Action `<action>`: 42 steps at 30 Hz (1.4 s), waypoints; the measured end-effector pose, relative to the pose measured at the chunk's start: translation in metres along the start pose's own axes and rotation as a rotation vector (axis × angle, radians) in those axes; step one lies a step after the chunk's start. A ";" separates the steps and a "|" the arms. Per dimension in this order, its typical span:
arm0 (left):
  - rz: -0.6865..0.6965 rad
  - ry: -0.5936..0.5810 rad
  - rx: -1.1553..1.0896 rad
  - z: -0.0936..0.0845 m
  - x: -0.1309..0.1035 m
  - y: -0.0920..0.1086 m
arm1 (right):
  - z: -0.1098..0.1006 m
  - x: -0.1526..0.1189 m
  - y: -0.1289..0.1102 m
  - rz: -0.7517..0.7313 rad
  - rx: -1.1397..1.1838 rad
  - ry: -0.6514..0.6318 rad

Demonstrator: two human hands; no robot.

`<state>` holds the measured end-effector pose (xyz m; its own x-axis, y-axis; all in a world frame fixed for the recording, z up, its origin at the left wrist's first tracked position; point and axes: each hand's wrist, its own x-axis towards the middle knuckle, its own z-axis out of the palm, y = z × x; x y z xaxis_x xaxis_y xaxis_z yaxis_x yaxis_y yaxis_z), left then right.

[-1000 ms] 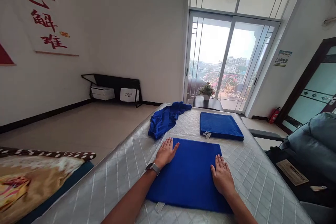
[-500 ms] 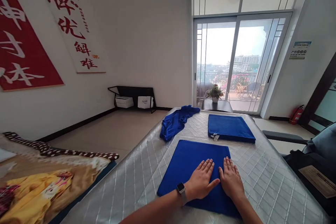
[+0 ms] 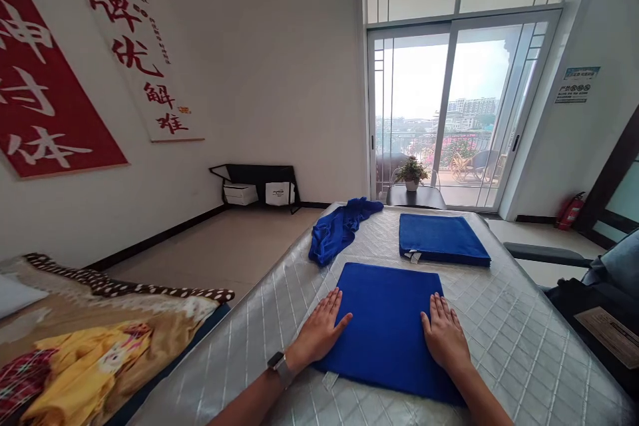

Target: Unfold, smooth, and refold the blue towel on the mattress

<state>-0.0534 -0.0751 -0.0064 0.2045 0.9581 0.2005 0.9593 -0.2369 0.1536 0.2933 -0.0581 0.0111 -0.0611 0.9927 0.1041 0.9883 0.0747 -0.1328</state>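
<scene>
A flat blue cloth (image 3: 387, 326), squared off like a folded panel, lies on the silver quilted surface (image 3: 519, 319). On its left edge rests my left hand (image 3: 318, 328), palm down, fingers stretched out and thumb apart; a watch is on that wrist. My right hand (image 3: 446, 333) lies flat along the cloth's right edge, its thumb apart from the fingers. Neither hand grips anything. Farther back on the right sits a stack of folded blue cloths (image 3: 443, 238) with a white tag. A crumpled blue cloth (image 3: 338, 233) lies to its left.
Left of the quilted surface is a bed with a tan blanket (image 3: 170, 316) and yellow clothing (image 3: 84, 369). A potted plant (image 3: 412, 173) stands on a dark chair beyond the far edge. At the right are a dark bag (image 3: 574, 306) and an armrest (image 3: 544, 254).
My left hand has moved left from the middle of the cloth to its left edge. My right hand stays at the right edge. The view has shifted slightly.
</scene>
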 end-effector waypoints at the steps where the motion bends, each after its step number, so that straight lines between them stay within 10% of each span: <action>1: -0.004 0.005 -0.003 0.000 0.000 0.001 | 0.000 0.000 0.000 0.001 -0.005 -0.002; 11: 0.006 0.047 -0.029 -0.017 -0.003 0.013 | -0.018 -0.006 -0.008 0.003 -0.110 -0.018; 22: -0.031 0.073 -0.028 -0.017 -0.003 0.018 | -0.024 -0.090 -0.013 -0.030 -0.013 -0.126; 29: -0.160 0.061 0.030 -0.029 -0.002 0.019 | -0.017 -0.096 -0.014 -0.003 -0.042 -0.133; 35: 0.174 -0.010 -0.089 -0.046 -0.007 0.091 | -0.009 -0.094 -0.010 -0.012 -0.025 -0.104; 42: 0.569 -0.088 -0.231 -0.025 -0.014 0.190 | 0.001 -0.091 -0.003 -0.064 -0.023 -0.123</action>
<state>0.1212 -0.1376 0.0438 0.6966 0.6784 0.2332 0.6299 -0.7340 0.2538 0.2957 -0.1485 0.0008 -0.1392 0.9902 -0.0101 0.9847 0.1373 -0.1071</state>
